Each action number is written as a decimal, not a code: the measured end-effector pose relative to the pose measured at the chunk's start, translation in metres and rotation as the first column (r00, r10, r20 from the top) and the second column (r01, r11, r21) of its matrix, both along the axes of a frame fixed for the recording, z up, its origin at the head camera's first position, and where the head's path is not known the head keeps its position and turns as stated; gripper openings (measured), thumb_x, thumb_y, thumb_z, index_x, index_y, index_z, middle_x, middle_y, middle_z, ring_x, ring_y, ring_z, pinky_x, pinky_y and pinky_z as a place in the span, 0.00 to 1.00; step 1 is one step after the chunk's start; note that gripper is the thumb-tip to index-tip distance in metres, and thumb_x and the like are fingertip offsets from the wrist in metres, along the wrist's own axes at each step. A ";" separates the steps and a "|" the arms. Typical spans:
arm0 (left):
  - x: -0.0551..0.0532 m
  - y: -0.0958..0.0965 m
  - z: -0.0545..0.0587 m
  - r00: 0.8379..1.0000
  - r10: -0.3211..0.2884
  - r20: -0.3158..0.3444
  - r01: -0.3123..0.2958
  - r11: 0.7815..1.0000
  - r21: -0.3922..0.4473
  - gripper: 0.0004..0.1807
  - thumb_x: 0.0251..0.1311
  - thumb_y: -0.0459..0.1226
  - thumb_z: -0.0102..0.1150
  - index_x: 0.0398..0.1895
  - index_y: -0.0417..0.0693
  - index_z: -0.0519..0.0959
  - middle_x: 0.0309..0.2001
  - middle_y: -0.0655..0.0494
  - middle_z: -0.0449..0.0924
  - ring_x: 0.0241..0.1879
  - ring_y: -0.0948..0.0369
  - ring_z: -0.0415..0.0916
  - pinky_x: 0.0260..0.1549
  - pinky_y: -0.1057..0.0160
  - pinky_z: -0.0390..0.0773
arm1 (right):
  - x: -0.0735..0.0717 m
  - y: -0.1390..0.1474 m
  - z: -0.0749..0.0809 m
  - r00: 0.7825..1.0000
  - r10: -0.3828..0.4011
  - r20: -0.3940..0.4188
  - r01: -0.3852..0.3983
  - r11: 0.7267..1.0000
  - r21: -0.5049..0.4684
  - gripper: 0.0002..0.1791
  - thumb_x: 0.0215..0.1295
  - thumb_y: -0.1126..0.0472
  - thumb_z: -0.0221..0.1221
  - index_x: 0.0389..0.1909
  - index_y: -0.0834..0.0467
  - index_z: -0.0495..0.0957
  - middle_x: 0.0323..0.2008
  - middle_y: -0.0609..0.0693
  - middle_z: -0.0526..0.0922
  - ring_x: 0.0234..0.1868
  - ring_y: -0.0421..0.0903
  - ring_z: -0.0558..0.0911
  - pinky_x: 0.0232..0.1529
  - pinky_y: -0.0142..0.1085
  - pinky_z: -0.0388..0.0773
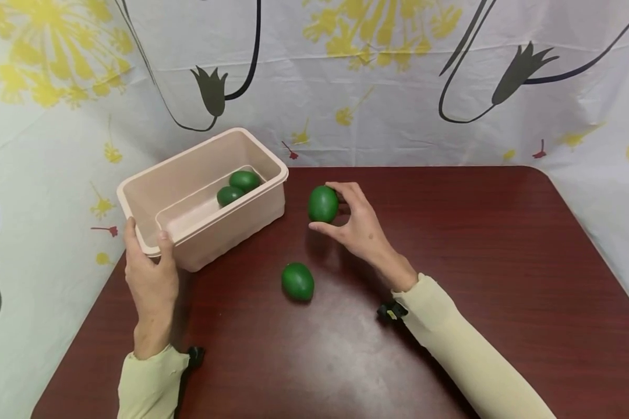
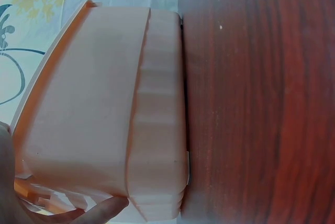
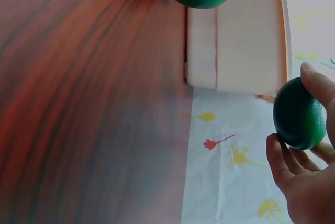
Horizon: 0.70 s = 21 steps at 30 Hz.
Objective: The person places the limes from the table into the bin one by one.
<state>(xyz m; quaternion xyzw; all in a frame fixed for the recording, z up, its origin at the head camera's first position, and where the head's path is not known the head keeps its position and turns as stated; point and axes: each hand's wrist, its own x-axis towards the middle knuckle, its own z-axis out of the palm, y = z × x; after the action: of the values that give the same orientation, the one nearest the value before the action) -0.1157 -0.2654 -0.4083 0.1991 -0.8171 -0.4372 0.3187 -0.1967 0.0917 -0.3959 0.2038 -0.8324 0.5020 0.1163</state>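
Observation:
My right hand (image 1: pixel 364 227) holds a smooth green egg-shaped fruit (image 1: pixel 323 203) between thumb and fingertips, to the right of a pale pink plastic bin (image 1: pixel 230 241). The right wrist view shows this held fruit (image 3: pixel 298 114) up at the level of the bin's rim. My left hand (image 1: pixel 151 279) grips the bin by its near left end, thumb over the rim and fingers against the outer wall (image 2: pixel 84 98). Inside the bin lie two more green fruits (image 1: pixel 244 181), side by side toward its right end. Another green fruit (image 1: pixel 297 282) rests on the table between my hands.
The dark red wood-grain table (image 1: pixel 477 250) has a rounded far right corner. Behind it and at both sides hangs a white cloth (image 1: pixel 388 134) printed with yellow and grey flowers. The bin stands angled near the table's far left edge, close to the cloth.

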 end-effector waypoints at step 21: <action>-0.002 -0.002 -0.003 1.000 0.000 -0.003 0.000 1.000 0.001 0.38 0.66 0.58 0.54 0.80 0.74 0.60 0.76 0.51 0.71 0.71 0.48 0.71 0.70 0.42 0.66 | -0.003 -0.025 0.015 1.000 0.023 -0.011 -0.024 0.995 -0.099 0.44 0.52 0.58 0.80 0.70 0.56 0.71 0.55 0.54 0.77 0.58 0.49 0.83 0.59 0.44 0.82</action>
<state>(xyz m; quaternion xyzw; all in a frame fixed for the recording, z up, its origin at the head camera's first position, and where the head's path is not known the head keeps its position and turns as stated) -0.1173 -0.2677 -0.4113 0.1986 -0.8165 -0.4378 0.3197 -0.1996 0.0662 -0.3809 0.2102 -0.8035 0.5428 0.1246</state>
